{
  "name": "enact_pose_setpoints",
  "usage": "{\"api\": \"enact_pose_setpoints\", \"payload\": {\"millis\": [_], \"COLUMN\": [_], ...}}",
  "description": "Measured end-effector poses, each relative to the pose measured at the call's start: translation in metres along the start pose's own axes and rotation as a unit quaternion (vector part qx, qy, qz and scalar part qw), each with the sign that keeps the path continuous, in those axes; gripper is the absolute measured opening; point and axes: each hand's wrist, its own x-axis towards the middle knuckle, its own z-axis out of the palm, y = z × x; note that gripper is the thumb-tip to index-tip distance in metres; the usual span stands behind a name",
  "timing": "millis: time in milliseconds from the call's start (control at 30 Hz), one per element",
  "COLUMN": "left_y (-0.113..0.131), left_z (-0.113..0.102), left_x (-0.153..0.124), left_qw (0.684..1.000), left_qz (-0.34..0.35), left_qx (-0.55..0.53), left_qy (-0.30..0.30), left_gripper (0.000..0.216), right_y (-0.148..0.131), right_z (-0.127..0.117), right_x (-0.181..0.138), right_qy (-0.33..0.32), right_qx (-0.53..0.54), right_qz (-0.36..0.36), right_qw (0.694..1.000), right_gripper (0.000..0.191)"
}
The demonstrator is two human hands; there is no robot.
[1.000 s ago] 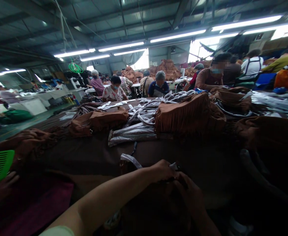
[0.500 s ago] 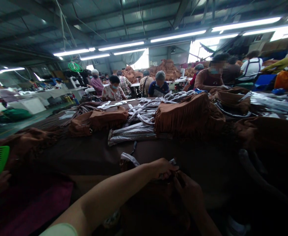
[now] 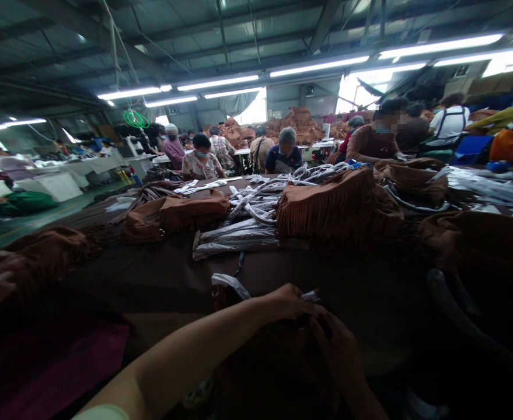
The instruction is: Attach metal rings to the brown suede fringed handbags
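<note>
Head view: at lower centre, the left hand [image 3: 289, 302] and right hand [image 3: 335, 338] meet above a dark brown piece [image 3: 274, 361], near a white-wrapped strap [image 3: 234, 283]. Shadow hides their grip. Fine handwork seems underway, next calling for steady control.

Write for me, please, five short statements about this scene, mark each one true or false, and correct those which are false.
1. The left hand and the right hand are close together. True.
2. A whitish piece shows beside the left hand. True.
3. Nothing green hangs at the left. False: a green coil hangs there.
4. A fringed brown bag lies beyond both hands. True.
5. The ceiling is unlit. False: several lamps are shining.
</note>
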Motion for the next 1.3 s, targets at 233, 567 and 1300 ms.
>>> {"api": "enact_pose_setpoints", "payload": {"millis": [233,567,1300], "left_y": [0.02,0.033,0.011], "left_z": [-0.019,-0.026,-0.02], "left_x": [-0.027,-0.046,-0.054], "left_qw": [0.948,0.842,0.79], "left_qz": [0.123,0.145,0.255], "left_qx": [0.294,0.516,0.548], "left_qy": [0.023,0.053,0.101], "left_gripper": [0.044,0.028,0.016], "right_y": [0.002,0.003,-0.007], "right_z": [0.001,0.004,0.009], "right_x": [0.002,0.001,-0.002], "right_qy": [-0.003,-0.019,-0.005], "right_qx": [0.017,0.015,-0.012], "right_qz": [-0.023,-0.003,-0.05], "right_qw": [1.0,1.0,0.999], "right_gripper": [0.044,0.05,0.047]}}
